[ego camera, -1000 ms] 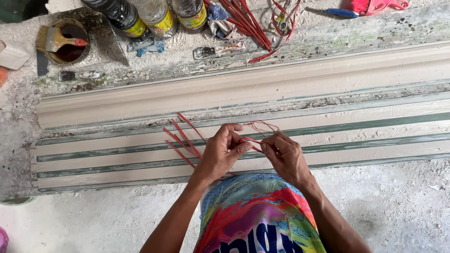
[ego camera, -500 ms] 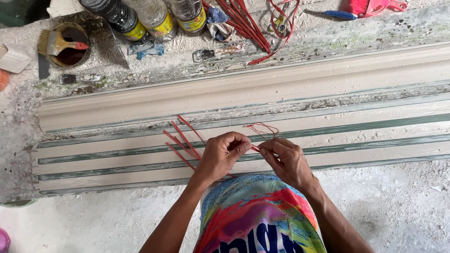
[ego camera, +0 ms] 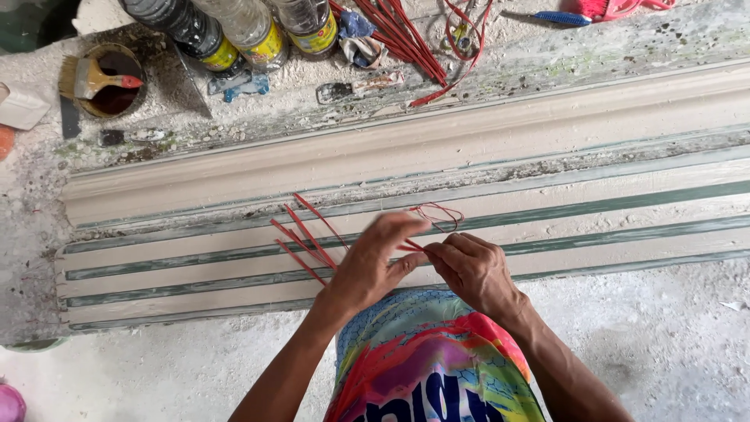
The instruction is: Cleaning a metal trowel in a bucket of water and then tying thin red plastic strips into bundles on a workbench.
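Note:
My left hand (ego camera: 373,264) and my right hand (ego camera: 473,268) meet over a long moulded plaster strip (ego camera: 391,211), both pinching thin red straps (ego camera: 306,236). The loose strap ends fan out to the left of my left hand. A small loop of the red strap (ego camera: 437,212) curls just beyond my fingertips. My fingers hide the spot where the strands cross.
Behind the strip stand three plastic bottles (ego camera: 250,27), a round tin with a paintbrush (ego camera: 105,78), a bundle of more red straps (ego camera: 402,35), a blue-handled tool (ego camera: 556,17) and small scraps on a dusty white bench. The floor (ego camera: 664,336) by me is plaster-covered.
My hands stay at the same place on the strip, working the red strands; the left fingers have opened slightly and the small loop has shifted a little.

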